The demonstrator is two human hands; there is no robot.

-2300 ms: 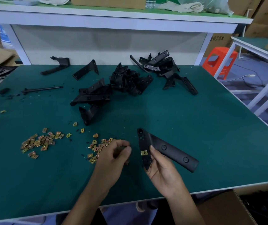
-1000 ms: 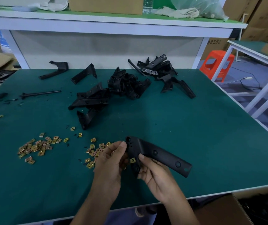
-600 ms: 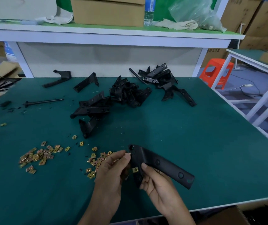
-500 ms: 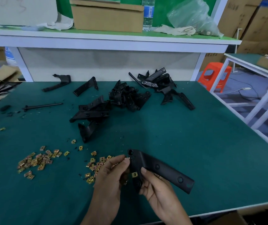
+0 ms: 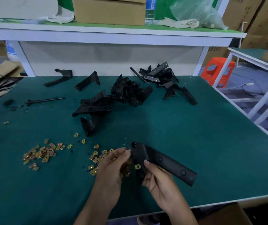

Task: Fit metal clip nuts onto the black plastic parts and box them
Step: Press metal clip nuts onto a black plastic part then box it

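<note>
A long black plastic part [image 5: 165, 161] is held just above the green table near its front edge. My right hand [image 5: 159, 181] grips its lower left end, thumb beside a brass clip nut [image 5: 137, 166] seated on the part. My left hand [image 5: 113, 168] touches the part's upper left edge with its fingertips and holds a few loose clip nuts [image 5: 127, 174] in its curled fingers. Two scatters of clip nuts lie on the table: one by my left hand [image 5: 97, 157], one farther left [image 5: 40, 154]. A pile of black plastic parts [image 5: 130, 93] lies at mid table.
More black parts [image 5: 165, 78] lie at the back, single ones [image 5: 87, 81] and a black rod [image 5: 45, 100] to the left. A cardboard box [image 5: 110, 10] and a water bottle [image 5: 150, 10] stand on the raised shelf. An orange stool [image 5: 216, 70] is right of the table.
My left hand moved from the clip nuts to the part's left end. The part was turned and drawn slightly toward me. The camera tilted upward.
</note>
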